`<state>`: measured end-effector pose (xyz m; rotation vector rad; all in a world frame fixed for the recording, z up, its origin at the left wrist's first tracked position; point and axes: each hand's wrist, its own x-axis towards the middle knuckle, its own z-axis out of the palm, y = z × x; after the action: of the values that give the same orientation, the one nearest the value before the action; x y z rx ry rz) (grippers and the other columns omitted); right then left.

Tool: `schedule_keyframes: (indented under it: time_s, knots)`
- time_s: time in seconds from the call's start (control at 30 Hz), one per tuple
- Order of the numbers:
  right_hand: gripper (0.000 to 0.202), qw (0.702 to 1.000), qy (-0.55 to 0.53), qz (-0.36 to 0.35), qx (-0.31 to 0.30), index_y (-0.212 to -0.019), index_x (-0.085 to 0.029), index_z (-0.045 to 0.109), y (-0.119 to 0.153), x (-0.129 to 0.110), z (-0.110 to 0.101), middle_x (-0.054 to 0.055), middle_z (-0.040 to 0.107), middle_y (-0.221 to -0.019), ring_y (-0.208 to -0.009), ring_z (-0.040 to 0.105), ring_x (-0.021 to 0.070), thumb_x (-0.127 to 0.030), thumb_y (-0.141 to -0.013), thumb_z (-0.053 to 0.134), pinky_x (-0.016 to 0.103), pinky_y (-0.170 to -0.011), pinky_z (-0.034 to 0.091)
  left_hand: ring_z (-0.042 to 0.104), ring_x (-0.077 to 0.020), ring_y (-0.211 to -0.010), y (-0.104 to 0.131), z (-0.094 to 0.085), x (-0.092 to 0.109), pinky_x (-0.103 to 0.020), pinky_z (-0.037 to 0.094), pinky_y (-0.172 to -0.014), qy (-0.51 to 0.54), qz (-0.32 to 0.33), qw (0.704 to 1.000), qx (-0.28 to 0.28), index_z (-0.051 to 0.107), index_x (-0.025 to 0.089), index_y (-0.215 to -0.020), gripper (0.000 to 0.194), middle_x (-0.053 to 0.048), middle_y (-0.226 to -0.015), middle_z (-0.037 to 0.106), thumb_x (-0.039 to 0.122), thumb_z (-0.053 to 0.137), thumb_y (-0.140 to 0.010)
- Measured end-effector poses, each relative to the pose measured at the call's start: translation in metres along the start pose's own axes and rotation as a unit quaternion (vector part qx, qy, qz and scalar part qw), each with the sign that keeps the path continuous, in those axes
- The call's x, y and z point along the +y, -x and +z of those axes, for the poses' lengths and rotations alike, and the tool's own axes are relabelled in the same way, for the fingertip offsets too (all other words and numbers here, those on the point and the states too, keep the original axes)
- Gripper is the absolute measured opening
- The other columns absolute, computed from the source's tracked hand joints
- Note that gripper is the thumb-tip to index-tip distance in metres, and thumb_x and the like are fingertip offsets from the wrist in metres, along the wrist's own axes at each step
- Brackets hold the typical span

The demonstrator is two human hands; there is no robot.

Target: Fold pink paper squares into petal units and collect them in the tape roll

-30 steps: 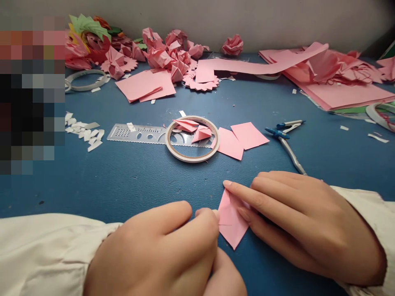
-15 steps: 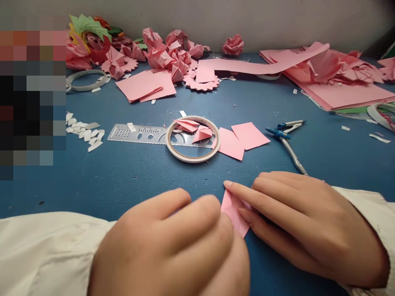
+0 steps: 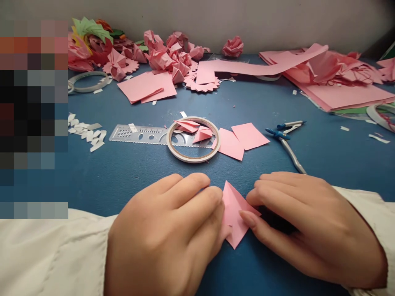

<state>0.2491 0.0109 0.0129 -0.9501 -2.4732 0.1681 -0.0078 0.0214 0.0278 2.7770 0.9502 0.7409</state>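
Curled back: right hand's fingers, holding pink paper, long axis toward tabletop's far edge; left hand's grip hidden.

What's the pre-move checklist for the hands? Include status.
1. Folded pink paper between left hand and right hand: ok.
2. Right hand on paper: ok, at its right side.
3. Left hand's grip: cannot tell; its knuckles hide the fingertips and the paper's left corner.
4. Ruler uncovered: not ok; tape roll lies across one end.
5. Compass clear of right hand: cannot tell; its leg meets the hand's outline.
6. Flat pink squares apart from both hands: ok, beyond them.
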Motion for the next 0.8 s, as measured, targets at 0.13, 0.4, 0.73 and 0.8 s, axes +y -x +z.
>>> schedule_keyframes:
  time_s: [0.13, 0.4, 0.73, 0.8]
  knots:
    - [0.030, 0.993, -0.093, 0.070, 0.011, -0.098, -0.028, 0.056, 0.003, -0.004, 0.002, -0.005, 0.059, -0.076, -0.062, 0.054, 0.0154, -0.024, -0.126, 0.047, 0.032, -0.064, 0.045, 0.069, -0.0173, -0.062, -0.007, -0.005, -0.001, -0.040, 0.058, -0.058, 0.000, 0.042, 0.999, 0.019, 0.073, 0.021, -0.073, 0.058, 0.000, -0.079, 0.081, 0.003, 0.045, -0.121]
    - [0.027, 0.974, -0.195, 0.111, 0.041, -0.108, -0.030, 0.061, 0.005, -0.010, 0.002, -0.006, 0.065, -0.081, -0.065, 0.062, 0.0111, -0.033, -0.130, 0.047, 0.025, -0.064, 0.052, 0.071, -0.0210, -0.063, -0.004, -0.009, -0.002, -0.041, 0.053, -0.053, -0.036, 0.056, 0.996, 0.064, 0.078, 0.017, -0.079, 0.045, -0.006, -0.080, 0.084, -0.002, 0.053, -0.111]
    - [0.028, 0.972, -0.190, 0.128, 0.058, -0.109, -0.031, 0.062, 0.004, -0.013, 0.001, -0.006, 0.067, -0.080, -0.063, 0.063, 0.0116, -0.039, -0.130, 0.046, 0.025, -0.063, 0.054, 0.078, -0.0262, -0.085, -0.004, 0.002, 0.003, -0.031, 0.068, -0.072, 0.129, -0.192, 0.973, -0.006, 0.082, 0.029, -0.100, 0.014, -0.002, -0.082, 0.077, 0.041, 0.077, -0.104]
    - [0.027, 0.971, -0.180, 0.144, 0.062, -0.109, -0.032, 0.062, 0.004, -0.013, 0.001, -0.005, 0.068, -0.081, -0.060, 0.060, 0.0125, -0.039, -0.130, 0.047, 0.026, -0.062, 0.055, 0.078, -0.0257, -0.084, -0.004, 0.000, 0.003, -0.029, 0.066, -0.070, 0.161, -0.230, 0.960, -0.016, 0.082, 0.029, -0.098, 0.014, -0.001, -0.079, 0.076, 0.041, 0.077, -0.102]
